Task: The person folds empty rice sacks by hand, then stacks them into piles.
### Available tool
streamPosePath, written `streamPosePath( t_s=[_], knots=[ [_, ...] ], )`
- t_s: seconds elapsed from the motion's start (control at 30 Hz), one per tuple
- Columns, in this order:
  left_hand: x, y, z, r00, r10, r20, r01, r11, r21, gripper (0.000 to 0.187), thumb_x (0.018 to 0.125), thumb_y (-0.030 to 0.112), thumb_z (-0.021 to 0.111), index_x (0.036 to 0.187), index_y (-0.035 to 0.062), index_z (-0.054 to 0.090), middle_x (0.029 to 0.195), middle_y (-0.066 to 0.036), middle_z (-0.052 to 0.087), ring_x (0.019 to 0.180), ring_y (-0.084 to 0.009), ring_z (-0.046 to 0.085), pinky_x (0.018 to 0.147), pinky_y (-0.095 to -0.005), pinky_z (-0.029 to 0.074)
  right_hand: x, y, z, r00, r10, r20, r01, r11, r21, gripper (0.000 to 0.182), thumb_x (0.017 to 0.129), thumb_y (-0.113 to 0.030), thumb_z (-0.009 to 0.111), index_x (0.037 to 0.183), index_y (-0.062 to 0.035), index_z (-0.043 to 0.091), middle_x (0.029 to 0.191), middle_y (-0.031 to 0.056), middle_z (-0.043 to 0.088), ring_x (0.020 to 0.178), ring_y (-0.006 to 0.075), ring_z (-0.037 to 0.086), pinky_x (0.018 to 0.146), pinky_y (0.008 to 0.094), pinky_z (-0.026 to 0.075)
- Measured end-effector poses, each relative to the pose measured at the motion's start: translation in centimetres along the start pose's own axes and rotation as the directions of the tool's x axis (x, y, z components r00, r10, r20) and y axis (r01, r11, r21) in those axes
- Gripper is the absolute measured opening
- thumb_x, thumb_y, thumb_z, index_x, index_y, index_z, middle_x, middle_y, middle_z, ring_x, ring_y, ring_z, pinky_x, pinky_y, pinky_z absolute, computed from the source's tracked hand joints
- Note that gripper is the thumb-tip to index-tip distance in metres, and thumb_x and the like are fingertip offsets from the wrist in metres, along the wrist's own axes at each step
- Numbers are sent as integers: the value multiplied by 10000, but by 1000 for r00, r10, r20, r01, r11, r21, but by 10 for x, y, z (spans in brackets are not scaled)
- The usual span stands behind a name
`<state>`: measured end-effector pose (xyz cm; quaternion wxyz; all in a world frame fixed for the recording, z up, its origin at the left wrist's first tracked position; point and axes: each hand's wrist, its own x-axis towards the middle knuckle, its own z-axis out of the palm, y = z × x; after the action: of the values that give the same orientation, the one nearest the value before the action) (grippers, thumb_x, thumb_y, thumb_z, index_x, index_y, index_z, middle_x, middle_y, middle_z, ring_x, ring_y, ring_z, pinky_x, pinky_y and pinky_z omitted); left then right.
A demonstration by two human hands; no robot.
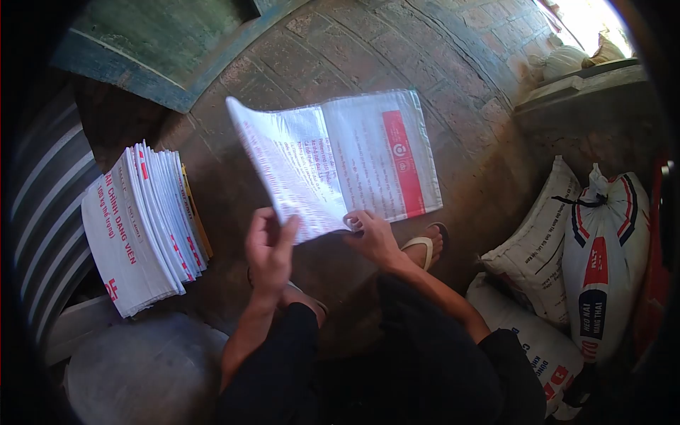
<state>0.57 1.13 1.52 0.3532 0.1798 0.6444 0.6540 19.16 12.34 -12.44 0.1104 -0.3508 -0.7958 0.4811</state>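
At the frame's left, a stack of folded sacks (145, 227) leans on a striped surface, its print too small to read. Centre frame, my left hand (269, 248) grips the lifted left half of a white woven sack (340, 163), fingers curled over its edge. My right hand (372, 234) pinches the near edge, thumb hidden beneath. At right, filled sacks (588, 255) slump, the lowest cut off.

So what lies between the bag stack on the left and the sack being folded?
Only bare brick floor, as the head view shows. The stack leans apart from the sack, which both hands hold: left hand, right hand.
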Motion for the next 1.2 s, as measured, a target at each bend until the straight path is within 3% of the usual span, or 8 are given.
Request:
streamPosePath(
  t_s=[0.23,0.37,0.47,0.63,0.83,0.97,1.1,1.2],
  knots=[
    [-4,6,59,775,-48,630,-107,973,206,387,924,177,697,1249,0,584,1043,-93,699,988,-177,666,911,-308,512,-30,63,46,983,148,104,-178,684,708,338,872,-195,725,1150,-16,658,1048,92,693,986,189,668,813,337,538],
    [-7,-48,50,830,-77,553,-151,922,355,468,909,230,686,1300,4,561,1216,-147,628,1132,-254,610,988,-354,472,-18,49,27,888,323,326,-459,586,668,341,914,-245,729,1123,18,666,1076,69,674,1032,143,636,877,282,518],
    [-8,-109,33,943,123,310,-287,773,566,627,893,287,689,1374,-43,459,1353,-242,498,1250,-351,514,1066,-427,407,-10,19,15,781,396,482,-560,104,822,275,960,-167,677,1190,-21,640,1094,63,677,1025,137,644,938,261,517],
    [3,-164,19,962,-253,102,210,926,313,541,944,266,669,1317,-68,467,1288,-233,567,1193,-264,573,1030,-393,443,-6,20,22,609,365,704,-659,-260,706,229,986,-117,630,1201,-39,623,1070,43,687,963,138,664,913,261,545],
    [11,-147,22,905,-363,221,396,908,-132,336,984,127,617,1275,-13,524,1193,-100,651,1062,-141,634,932,-290,504,-14,47,19,616,127,777,-715,-325,620,340,992,-290,634,1229,-49,595,1091,45,672,957,170,665,899,312,560],
    [10,-112,21,822,-485,298,555,798,-235,344,987,131,603,1298,13,513,1196,-93,651,1044,-148,648,898,-315,538,-6,0,-14,774,447,449,-406,-193,893,453,1001,-303,607,1348,-34,494,1212,74,625,1015,203,650,917,382,552],
    [-8,-107,0,744,-526,412,583,813,-15,461,1000,161,597,1396,-16,443,1207,-152,643,982,-194,680,876,-330,557,9,34,-31,779,625,49,-72,11,997,431,1023,-218,562,1381,-4,455,1254,92,605,1116,222,621,994,401,508],
    [-21,-121,-35,851,-393,349,282,901,329,416,1007,174,578,1384,20,493,1133,-141,678,928,-191,680,848,-313,554,26,59,-65,726,669,-160,131,93,987,427,1045,-229,514,1384,21,443,1278,105,600,1179,222,598,1026,380,496]
  ],
)
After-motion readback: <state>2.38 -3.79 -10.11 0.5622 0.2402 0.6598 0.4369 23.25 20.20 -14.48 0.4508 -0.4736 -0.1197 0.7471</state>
